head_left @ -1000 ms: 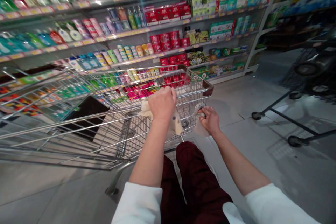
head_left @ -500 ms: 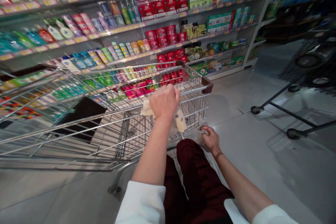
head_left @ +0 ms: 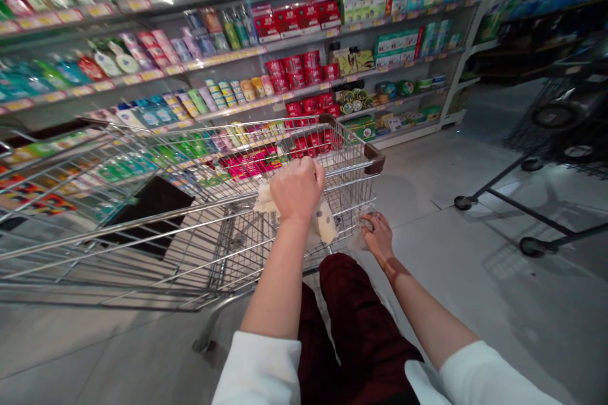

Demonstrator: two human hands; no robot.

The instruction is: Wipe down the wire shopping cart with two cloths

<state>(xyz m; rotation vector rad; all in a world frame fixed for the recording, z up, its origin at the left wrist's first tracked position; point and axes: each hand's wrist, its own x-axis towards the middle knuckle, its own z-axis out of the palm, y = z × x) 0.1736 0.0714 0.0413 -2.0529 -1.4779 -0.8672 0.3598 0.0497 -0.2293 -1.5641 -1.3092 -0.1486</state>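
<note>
My left hand (head_left: 297, 186) is closed in a fist at the top side rail of a wire shopping cart (head_left: 237, 200). Out of both sides of the fist hangs a cream cloth with dark spots (head_left: 325, 223). Lower and to the right, my right hand (head_left: 379, 235) pinches a crumpled, pale grey cloth (head_left: 360, 238) against or beside the wires at the cart's end. Whether its fingertips touch the wire is hard to see. Inside the cart, a dark flat panel (head_left: 151, 218) sits toward the left.
Shelves (head_left: 213, 57) of bottles, tubs and boxes run behind the cart. At the right stands a dark cart (head_left: 553, 120) on black casters. My knees (head_left: 346, 285) are bent close to the near side of the shopping cart, over a grey tiled floor (head_left: 427, 202).
My right hand has shifted slightly up and left with the grey cloth, closer to the cart's end. The left hand has stayed nearly in place.
</note>
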